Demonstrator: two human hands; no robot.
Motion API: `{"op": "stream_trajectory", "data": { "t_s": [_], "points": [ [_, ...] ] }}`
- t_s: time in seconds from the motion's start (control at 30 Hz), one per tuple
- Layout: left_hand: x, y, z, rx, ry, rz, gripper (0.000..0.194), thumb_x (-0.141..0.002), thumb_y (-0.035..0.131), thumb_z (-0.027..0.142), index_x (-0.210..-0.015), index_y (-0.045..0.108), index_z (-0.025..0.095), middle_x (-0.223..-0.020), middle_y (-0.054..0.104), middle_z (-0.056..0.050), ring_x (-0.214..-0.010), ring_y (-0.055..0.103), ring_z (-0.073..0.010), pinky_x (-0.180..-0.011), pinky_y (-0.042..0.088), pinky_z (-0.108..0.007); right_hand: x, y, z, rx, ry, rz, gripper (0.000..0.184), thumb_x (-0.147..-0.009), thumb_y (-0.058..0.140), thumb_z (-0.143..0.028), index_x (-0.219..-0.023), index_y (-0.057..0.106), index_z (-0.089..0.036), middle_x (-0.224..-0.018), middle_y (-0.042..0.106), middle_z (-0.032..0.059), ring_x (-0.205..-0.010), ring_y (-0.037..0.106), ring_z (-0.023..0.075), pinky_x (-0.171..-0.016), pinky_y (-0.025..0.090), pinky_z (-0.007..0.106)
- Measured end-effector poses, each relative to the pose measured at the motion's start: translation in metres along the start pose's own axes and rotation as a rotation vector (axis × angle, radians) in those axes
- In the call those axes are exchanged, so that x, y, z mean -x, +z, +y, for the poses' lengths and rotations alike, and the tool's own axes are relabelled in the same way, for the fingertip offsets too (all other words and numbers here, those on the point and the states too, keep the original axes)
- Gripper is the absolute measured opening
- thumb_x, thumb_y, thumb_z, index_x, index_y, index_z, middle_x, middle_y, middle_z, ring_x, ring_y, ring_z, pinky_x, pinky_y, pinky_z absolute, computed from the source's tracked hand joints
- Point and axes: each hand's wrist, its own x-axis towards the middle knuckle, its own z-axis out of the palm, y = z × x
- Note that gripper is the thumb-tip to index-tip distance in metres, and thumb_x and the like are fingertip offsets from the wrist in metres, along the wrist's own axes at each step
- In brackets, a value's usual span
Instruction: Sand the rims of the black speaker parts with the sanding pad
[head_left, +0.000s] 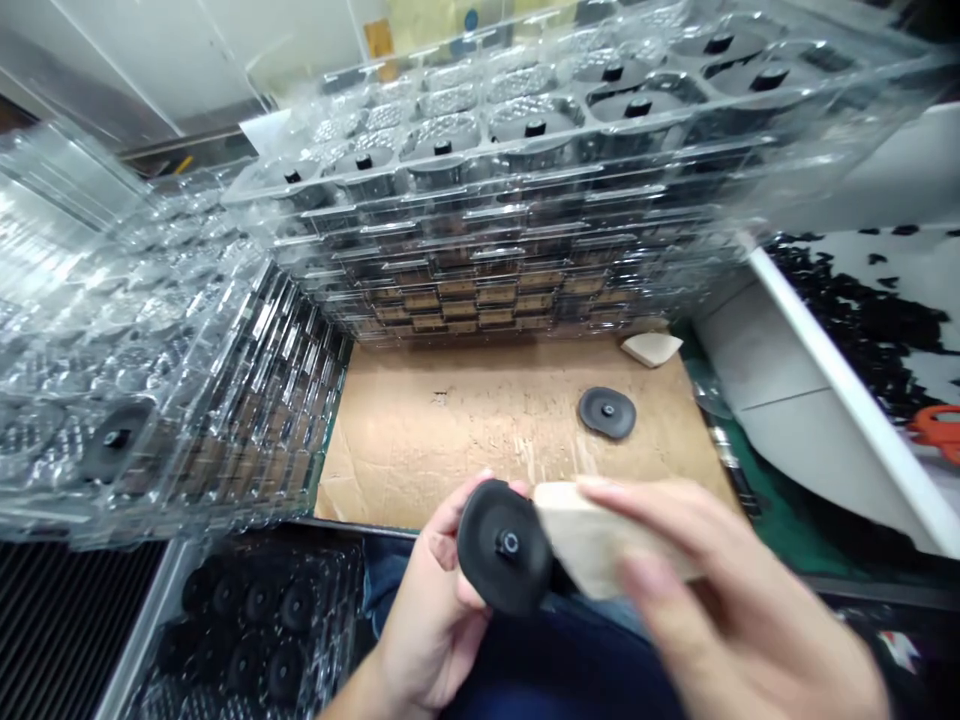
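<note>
**Where is the black disc [501,545] held?**
It is clamped in the grip of the left hand [427,610], just above the near edge of the cardboard sheet [465,450], with its central stud facing up.

**And the right hand [720,590]?**
Its grip is closed on a pale wedge-shaped block [607,535], and the block's end is set against the disc's rim.

**How much room is left around them?**
Cardboard is spread ahead of the hands, up to the foot of a stack of clear plastic trays [510,230]. A second disc [607,412] and a pale offcut [651,348] are placed towards its right edge, and a leaning tray stack [150,400] is ranged along its left edge.
</note>
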Motion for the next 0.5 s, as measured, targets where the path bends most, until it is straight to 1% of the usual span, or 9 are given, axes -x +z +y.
{"op": "stream_trajectory", "data": {
  "t_s": [0.07,0.1,0.13,0.2,0.23,0.33,0.37,0.43,0.5],
  "points": [
    [0.001,-0.001,0.003,-0.038,-0.027,0.051,0.050,-0.051,0.081,0.018,-0.098,0.067,0.025,-0.101,0.071,-0.002,-0.094,0.064,-0.0163,-0.084,0.047,-0.020,-0.002,0.007,-0.010,0.049,-0.283,-0.147,0.030,-0.085,0.048,-0.014,-0.113,0.057,-0.019,-0.096,0.066,0.0059,-0.081,0.062,0.0178,-0.075,0.050,0.030],
    [0.002,-0.002,0.004,-0.058,-0.030,0.087,0.047,-0.052,0.081,0.018,-0.097,0.067,0.026,-0.100,0.071,-0.002,-0.093,0.064,-0.0170,-0.085,0.047,-0.022,-0.003,0.010,-0.013,0.064,-0.355,-0.226,0.031,-0.085,0.047,-0.011,-0.114,0.056,-0.016,-0.094,0.067,0.0062,-0.080,0.062,0.0174,-0.076,0.049,0.030],
    [0.003,-0.003,0.005,-0.076,-0.027,0.123,0.044,-0.054,0.080,0.018,-0.096,0.068,0.026,-0.099,0.071,-0.001,-0.092,0.064,-0.0177,-0.086,0.047,-0.024,-0.004,0.011,-0.014,0.076,-0.381,-0.289,0.029,-0.086,0.045,-0.010,-0.112,0.056,-0.014,-0.091,0.067,0.0055,-0.078,0.062,0.0166,-0.075,0.049,0.030],
    [0.004,-0.003,0.006,-0.093,-0.019,0.165,0.043,-0.055,0.079,0.017,-0.095,0.068,0.027,-0.097,0.071,0.000,-0.089,0.065,-0.0170,-0.083,0.048,-0.024,-0.007,0.014,-0.015,0.120,-0.348,-0.381,0.026,-0.087,0.041,-0.009,-0.104,0.059,-0.016,-0.086,0.068,0.0030,-0.073,0.062,0.0154,-0.073,0.048,0.029],
    [0.004,-0.002,0.005,-0.096,-0.030,0.163,0.045,-0.052,0.080,0.016,-0.094,0.068,0.026,-0.095,0.071,0.000,-0.088,0.064,-0.0167,-0.081,0.048,-0.023,-0.009,0.015,-0.015,0.155,-0.337,-0.374,0.025,-0.087,0.041,-0.010,-0.102,0.060,-0.016,-0.084,0.068,0.0029,-0.072,0.061,0.0159,-0.071,0.048,0.030],
    [0.003,0.006,0.003,-0.092,-0.107,0.149,0.039,-0.051,0.081,0.018,-0.088,0.069,0.020,-0.088,0.072,-0.002,-0.088,0.064,-0.0178,-0.082,0.047,-0.024,-0.013,0.018,-0.017,0.211,-0.414,-0.195,0.026,-0.085,0.043,-0.010,-0.105,0.059,-0.009,-0.081,0.066,0.0086,-0.067,0.059,0.0191,-0.064,0.046,0.035],
    [0.003,0.009,0.003,-0.080,-0.122,0.166,0.035,-0.053,0.080,0.018,-0.087,0.069,0.019,-0.087,0.072,-0.002,-0.089,0.063,-0.0175,-0.082,0.047,-0.024,-0.013,0.017,-0.017,0.195,-0.442,-0.181,0.026,-0.085,0.044,-0.009,-0.106,0.059,-0.007,-0.081,0.066,0.0096,-0.068,0.058,0.0195,-0.064,0.046,0.035],
    [0.003,0.013,0.007,-0.045,-0.133,0.182,0.030,-0.056,0.078,0.017,-0.085,0.070,0.020,-0.086,0.072,-0.002,-0.084,0.064,-0.0157,-0.082,0.047,-0.024,-0.010,0.012,-0.015,0.142,-0.443,-0.263,0.025,-0.085,0.044,-0.009,-0.105,0.059,-0.011,-0.081,0.066,0.0074,-0.071,0.059,0.0177,-0.066,0.047,0.031],
    [0.002,0.013,0.011,-0.010,-0.146,0.145,0.038,-0.049,0.081,0.014,-0.085,0.071,0.023,-0.087,0.073,-0.001,-0.080,0.065,-0.0142,-0.078,0.048,-0.023,-0.005,0.002,-0.011,0.154,-0.380,-0.370,0.024,-0.087,0.042,-0.010,-0.100,0.060,-0.019,-0.080,0.066,0.0026,-0.070,0.060,0.0150,-0.066,0.046,0.026]
  ]
}}
